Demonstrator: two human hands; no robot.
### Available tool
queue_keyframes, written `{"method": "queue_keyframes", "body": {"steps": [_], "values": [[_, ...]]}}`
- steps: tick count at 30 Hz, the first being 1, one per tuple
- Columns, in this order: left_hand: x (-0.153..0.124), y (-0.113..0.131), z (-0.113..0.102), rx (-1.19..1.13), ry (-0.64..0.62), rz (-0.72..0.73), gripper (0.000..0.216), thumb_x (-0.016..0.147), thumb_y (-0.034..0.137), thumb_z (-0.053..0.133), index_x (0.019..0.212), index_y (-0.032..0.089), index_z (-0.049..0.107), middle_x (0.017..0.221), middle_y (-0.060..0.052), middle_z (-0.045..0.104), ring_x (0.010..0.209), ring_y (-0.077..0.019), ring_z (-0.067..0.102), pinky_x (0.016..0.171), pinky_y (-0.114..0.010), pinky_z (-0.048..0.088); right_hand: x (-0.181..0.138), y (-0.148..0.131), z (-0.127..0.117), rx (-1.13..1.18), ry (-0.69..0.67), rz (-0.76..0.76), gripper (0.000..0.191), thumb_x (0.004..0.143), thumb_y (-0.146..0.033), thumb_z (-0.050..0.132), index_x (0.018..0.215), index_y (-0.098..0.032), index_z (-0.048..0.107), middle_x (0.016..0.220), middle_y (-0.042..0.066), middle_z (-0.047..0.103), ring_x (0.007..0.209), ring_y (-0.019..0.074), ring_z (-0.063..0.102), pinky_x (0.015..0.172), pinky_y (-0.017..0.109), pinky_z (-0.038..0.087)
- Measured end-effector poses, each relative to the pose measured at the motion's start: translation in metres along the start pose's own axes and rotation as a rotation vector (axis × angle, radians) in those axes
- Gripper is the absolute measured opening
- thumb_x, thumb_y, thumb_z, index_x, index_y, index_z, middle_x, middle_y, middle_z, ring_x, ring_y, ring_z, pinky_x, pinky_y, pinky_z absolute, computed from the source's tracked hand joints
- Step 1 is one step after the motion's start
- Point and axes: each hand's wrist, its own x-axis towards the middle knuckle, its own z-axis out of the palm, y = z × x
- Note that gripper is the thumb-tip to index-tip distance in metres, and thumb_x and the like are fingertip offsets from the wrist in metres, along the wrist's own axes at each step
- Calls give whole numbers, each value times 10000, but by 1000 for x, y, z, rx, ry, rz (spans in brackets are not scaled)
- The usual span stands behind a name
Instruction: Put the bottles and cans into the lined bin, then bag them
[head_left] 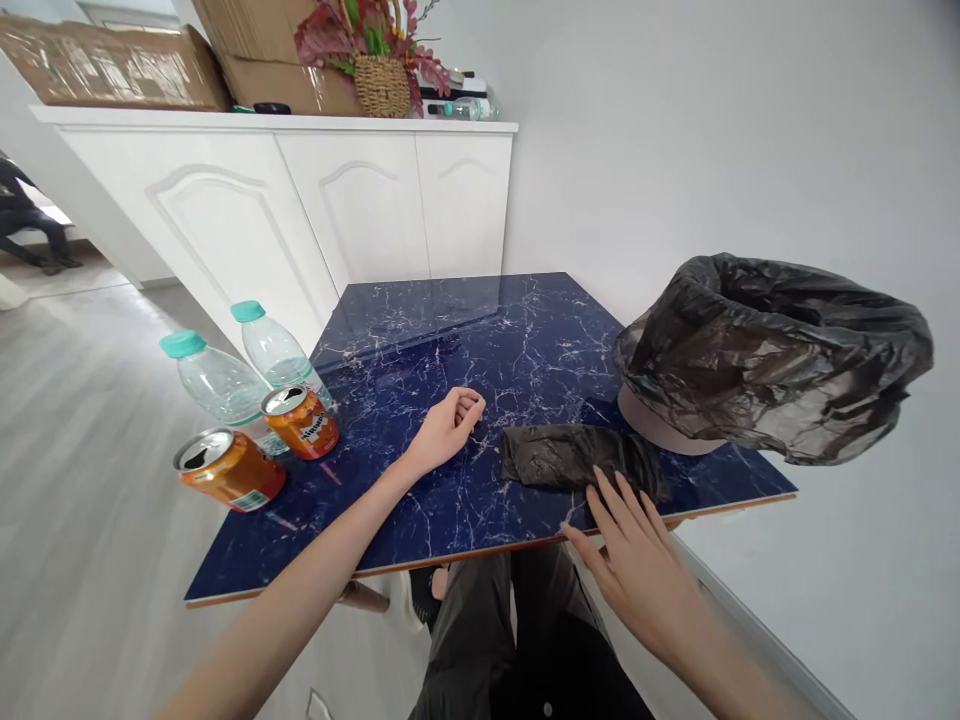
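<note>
Bin stands lined with a black bag beside folded plastic.

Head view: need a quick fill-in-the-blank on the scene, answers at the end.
1. The hand nearest the folded black plastic is the person's ____ one.
2. The table holds ____ orange cans.
3. The bag draped over the bin is coloured ____.
4. On the white cabinet, the plant stands in a woven ____.

Answers: right; two; black; basket.
</note>
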Motion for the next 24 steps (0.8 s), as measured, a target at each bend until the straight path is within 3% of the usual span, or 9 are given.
{"method": "queue_keyframes", "body": {"steps": [3, 6, 10, 14, 19, 24], "values": [[-1, -3, 1, 2, 11, 2, 393, 1070, 581, 519, 1194, 219, 610, 957, -51, 713, 806, -186, 678, 738, -318, 550, 26, 3, 14, 31, -59, 20, 751, 1105, -662, 313, 1643, -172, 497, 1728, 118, 418, 1608, 378, 381, 1273, 629, 405], [0, -7, 1, -4, 113, 2, 372, 1063, 559, 545, 1169, 210, 619, 977, -63, 720, 854, -195, 682, 760, -319, 547, 68, 5, 26, 61, -105, 12, 776, 1115, -659, 260, 1646, -140, 486, 1720, 147, 429, 1619, 355, 360, 1305, 603, 335], [1, -13, -1, 11, 253, -35, 367, 1068, 549, 537, 1143, 195, 599, 1034, -85, 715, 873, -198, 674, 800, -336, 542, 147, 19, 46, 78, -180, -6, 768, 1126, -607, 256, 1618, -67, 492, 1722, 201, 409, 1625, 364, 331, 1318, 568, 263], [1, -14, -4, 11, 280, -59, 381, 1076, 566, 519, 1119, 195, 594, 1009, -80, 713, 852, -199, 681, 806, -346, 549, 225, 44, 62, 76, -197, 47, 656, 1137, -472, 318, 1554, -13, 532, 1696, 234, 437, 1596, 328, 351, 1311, 477, 244], [2, -12, -3, 14, 264, -67, 367, 1076, 554, 530, 1119, 195, 595, 995, -69, 710, 851, -198, 679, 803, -345, 549, 280, 73, 70, 42, -105, 288, 592, 1115, -355, 333, 1398, 69, 634, 1562, 329, 535, 1546, 400, 355, 1288, 570, 225], [4, -12, -3, 19, 250, -73, 342, 1079, 522, 532, 1127, 190, 599, 994, -67, 710, 884, -200, 687, 843, -348, 558, 301, 91, 78, 45, -37, 569, 636, 1076, -304, 348, 1363, 213, 581, 1467, 475, 485, 1490, 502, 395, 1159, 605, 403]]}}
